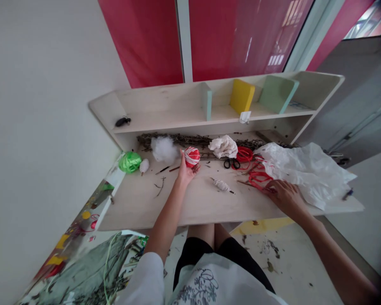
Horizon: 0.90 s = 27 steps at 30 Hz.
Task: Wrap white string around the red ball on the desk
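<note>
In my left hand rests a ball wound with red and white string, held up over the desk with the fingers curled round it. My right hand is low over the right side of the desk, its fingers bent down and closed on a tangle of red plastic cord. What lies under those fingertips is partly hidden. Beside the cord is a thin brown stick. Between my hands lies a stick wound with white string. Black-handled scissors lie behind it, near a red coil.
A white plastic bag spreads over the desk's right end. Crumpled white paper, fluffy white stuffing and a bundle of dry twigs lie at the back. A green twine ball sits left. A divided shelf rises behind.
</note>
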Each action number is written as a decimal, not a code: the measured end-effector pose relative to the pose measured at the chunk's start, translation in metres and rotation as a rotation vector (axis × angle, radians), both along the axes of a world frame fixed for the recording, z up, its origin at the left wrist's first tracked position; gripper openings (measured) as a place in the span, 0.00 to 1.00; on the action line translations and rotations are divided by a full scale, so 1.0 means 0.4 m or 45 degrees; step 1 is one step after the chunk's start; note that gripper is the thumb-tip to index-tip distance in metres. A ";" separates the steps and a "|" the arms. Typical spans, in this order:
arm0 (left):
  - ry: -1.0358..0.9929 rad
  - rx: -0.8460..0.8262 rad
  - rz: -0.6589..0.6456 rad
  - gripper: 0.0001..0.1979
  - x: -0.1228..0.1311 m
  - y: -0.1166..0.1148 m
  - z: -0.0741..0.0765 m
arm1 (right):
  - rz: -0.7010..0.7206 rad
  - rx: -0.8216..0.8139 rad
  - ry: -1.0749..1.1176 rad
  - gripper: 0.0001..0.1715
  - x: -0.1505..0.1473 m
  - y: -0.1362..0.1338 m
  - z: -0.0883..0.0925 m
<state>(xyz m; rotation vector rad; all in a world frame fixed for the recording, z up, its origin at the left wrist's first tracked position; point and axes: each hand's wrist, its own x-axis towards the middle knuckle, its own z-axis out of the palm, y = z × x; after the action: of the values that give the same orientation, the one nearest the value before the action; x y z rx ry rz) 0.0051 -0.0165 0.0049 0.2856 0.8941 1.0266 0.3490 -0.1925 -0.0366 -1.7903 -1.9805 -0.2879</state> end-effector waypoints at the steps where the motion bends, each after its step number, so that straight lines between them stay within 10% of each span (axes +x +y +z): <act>1: -0.006 -0.008 -0.002 0.38 -0.001 0.001 -0.002 | 0.021 0.000 0.021 0.22 -0.009 0.001 0.007; 17: 0.062 0.014 -0.034 0.37 0.005 -0.004 -0.002 | 0.095 -0.263 0.178 0.24 -0.282 0.051 0.047; 27: -0.192 0.142 -0.051 0.34 -0.023 -0.015 0.026 | -0.029 -0.394 0.216 0.17 -0.315 0.188 0.061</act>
<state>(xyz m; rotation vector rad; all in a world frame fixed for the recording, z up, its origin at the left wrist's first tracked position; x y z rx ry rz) -0.0040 -0.0225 0.0155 0.3139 0.6938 1.0479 0.2228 -0.1171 -0.0121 -1.9506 -1.9667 0.1689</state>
